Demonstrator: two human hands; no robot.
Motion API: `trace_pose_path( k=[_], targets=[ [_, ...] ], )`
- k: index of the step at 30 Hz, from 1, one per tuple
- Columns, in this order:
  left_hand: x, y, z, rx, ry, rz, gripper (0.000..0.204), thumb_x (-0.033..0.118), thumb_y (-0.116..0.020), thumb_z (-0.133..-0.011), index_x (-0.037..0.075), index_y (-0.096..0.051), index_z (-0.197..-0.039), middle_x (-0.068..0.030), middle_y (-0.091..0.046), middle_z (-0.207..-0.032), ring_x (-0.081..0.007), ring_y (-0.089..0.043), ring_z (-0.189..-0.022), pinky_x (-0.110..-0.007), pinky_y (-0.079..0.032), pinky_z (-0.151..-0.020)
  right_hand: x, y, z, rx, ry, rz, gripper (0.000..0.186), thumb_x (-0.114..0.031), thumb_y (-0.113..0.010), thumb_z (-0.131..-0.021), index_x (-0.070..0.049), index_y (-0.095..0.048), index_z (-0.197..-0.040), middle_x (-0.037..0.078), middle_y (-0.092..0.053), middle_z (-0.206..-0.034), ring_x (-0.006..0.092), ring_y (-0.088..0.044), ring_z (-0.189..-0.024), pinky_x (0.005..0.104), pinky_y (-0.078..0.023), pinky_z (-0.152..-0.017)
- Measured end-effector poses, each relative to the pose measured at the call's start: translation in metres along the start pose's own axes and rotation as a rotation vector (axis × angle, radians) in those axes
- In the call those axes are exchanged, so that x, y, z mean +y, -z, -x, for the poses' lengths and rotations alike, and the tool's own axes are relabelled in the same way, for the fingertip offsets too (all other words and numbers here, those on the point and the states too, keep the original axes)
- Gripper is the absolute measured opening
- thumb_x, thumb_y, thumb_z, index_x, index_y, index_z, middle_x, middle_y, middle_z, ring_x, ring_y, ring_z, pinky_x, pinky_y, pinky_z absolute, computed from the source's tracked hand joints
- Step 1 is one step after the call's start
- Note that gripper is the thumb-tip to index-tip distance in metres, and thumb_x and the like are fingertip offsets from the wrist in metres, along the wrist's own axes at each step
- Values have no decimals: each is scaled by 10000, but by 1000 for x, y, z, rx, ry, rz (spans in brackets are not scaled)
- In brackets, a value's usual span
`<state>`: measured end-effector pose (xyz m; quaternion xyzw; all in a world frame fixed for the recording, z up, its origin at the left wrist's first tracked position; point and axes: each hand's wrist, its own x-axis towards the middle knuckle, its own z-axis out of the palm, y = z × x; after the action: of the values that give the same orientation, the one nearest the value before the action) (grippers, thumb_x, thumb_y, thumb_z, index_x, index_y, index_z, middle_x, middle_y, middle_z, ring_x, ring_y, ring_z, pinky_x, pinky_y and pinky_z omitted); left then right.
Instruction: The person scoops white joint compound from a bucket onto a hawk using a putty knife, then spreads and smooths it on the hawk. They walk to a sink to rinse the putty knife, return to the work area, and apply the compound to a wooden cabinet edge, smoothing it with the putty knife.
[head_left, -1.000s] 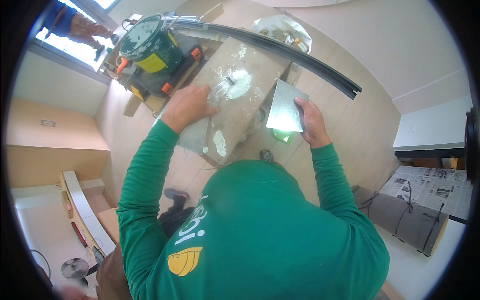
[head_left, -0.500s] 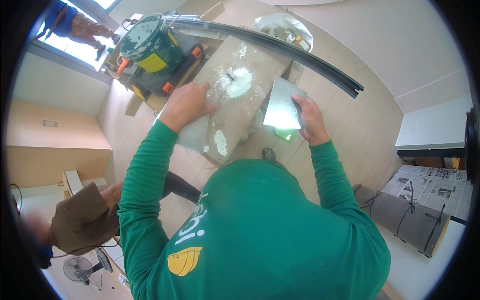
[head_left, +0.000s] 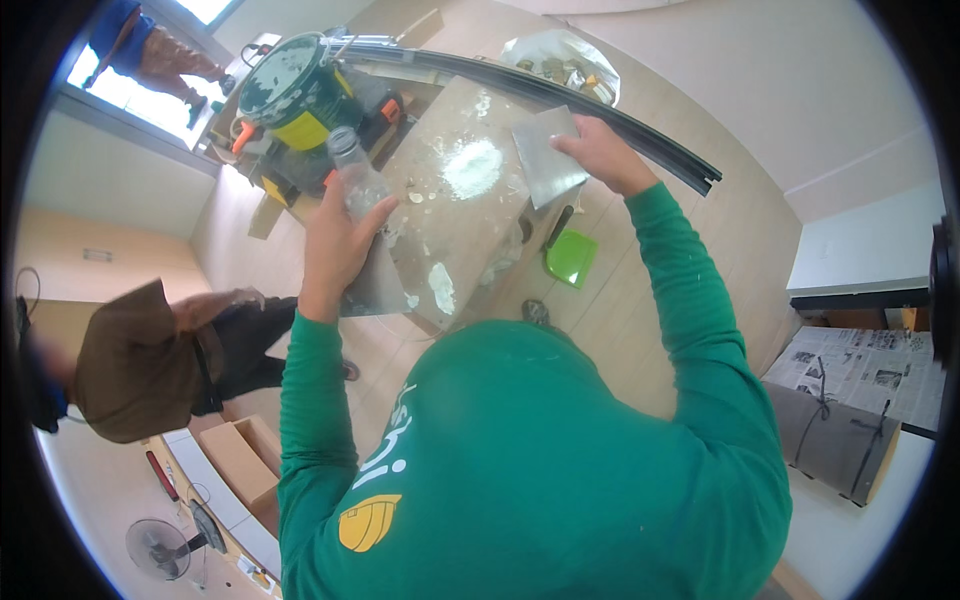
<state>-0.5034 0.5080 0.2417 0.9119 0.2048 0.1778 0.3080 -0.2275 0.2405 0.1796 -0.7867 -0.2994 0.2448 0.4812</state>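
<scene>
My left hand [head_left: 338,240] is closed around a clear, bottle-like cylinder [head_left: 362,182], held upward over the left side of a dusty board [head_left: 445,230]. My right hand [head_left: 590,150] grips a flat silver metal blade [head_left: 540,170] over the board's upper right. A patch of white powder [head_left: 470,168] lies on the board between my hands, with smaller white smears nearer me. Behind the cylinder stands a plaster-smeared green bucket [head_left: 300,95] on dark cases. Below the blade, a green dustpan [head_left: 572,258] lies on the floor beside the board.
Long black rails [head_left: 650,145] run behind the board, near a white sack [head_left: 555,62]. A co-worker in brown [head_left: 135,360] is at my left; another person [head_left: 160,55] is by the window. A fan [head_left: 158,548] is lower left, a grey roll [head_left: 825,430] right.
My right hand moved up and inward with the blade. My left hand lifted the clear cylinder. The small grey piece on the powder is no longer visible there. The co-worker in brown came into view.
</scene>
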Motion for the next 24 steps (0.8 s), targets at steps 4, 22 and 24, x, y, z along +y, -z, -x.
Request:
trace_pose_path(
  k=[4, 22, 24],
  targets=[
    [-38, -17, 22, 150, -31, 157, 554, 276, -784, -925, 5, -570, -1358, -127, -742, -1010, -113, -679, -807, -284, -544, -744, 3, -6, -36, -89, -21, -34, 379, -212, -623, -976, 61, -648, -1237, 110, -702, -1118, 165, -628, -1022, 323, -494, -914],
    [-47, -31, 38, 279, 23, 254, 649, 362, -825, -871, 51, -542, -1366, -173, -721, -873, -285, -675, -671, -376, -539, -655, -77, -22, -69, -228, 170, 552, 545, -263, -633, -917, 84, -580, -1334, 234, -692, -1193, 355, -659, -1086, 392, -511, -959],
    [-46, -30, 38, 271, 22, 264, 650, 354, -824, -871, 54, -540, -1372, -191, -736, -934, -312, -715, -748, -388, -559, -703, -72, -15, -78, -260, 14, 415, 550, -256, -638, -904, 80, -587, -1337, 209, -696, -1214, 329, -658, -1113, 385, -507, -961]
  ],
)
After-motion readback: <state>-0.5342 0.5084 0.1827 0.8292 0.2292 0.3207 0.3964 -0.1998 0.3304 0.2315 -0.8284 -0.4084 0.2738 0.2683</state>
